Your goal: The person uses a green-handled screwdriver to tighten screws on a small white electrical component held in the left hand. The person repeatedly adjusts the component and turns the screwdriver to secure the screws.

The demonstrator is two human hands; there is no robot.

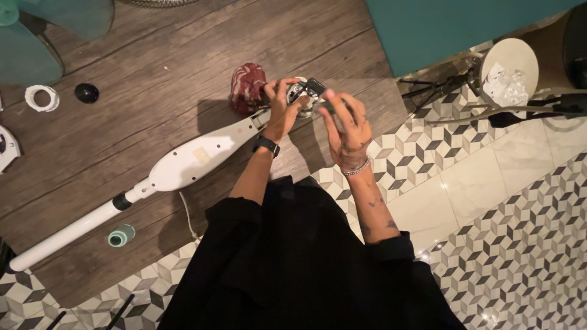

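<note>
Holding the small metal motor part (298, 96) at the far end of the white fan stand (183, 164), the left hand (282, 111) closes its fingers around it, and a small black piece (315, 86) sits on top of the part, at its right edge. The right hand (345, 125) is just beside, on the right, with fingers spread and only the fingertips near the black piece; I cannot tell if they really touch it. The long axis of the stand runs from near left to far right, so the part lies at its far right tip, closer to the left hand. A red patterned cloth (247, 87) lies just left of the part. To the right the wooden floor (153, 55) ends and the patterned tile floor (520, 232) begins, with free room there. A black knob (86, 92) and a white ring (41, 98) lie well apart on the far left.
</note>
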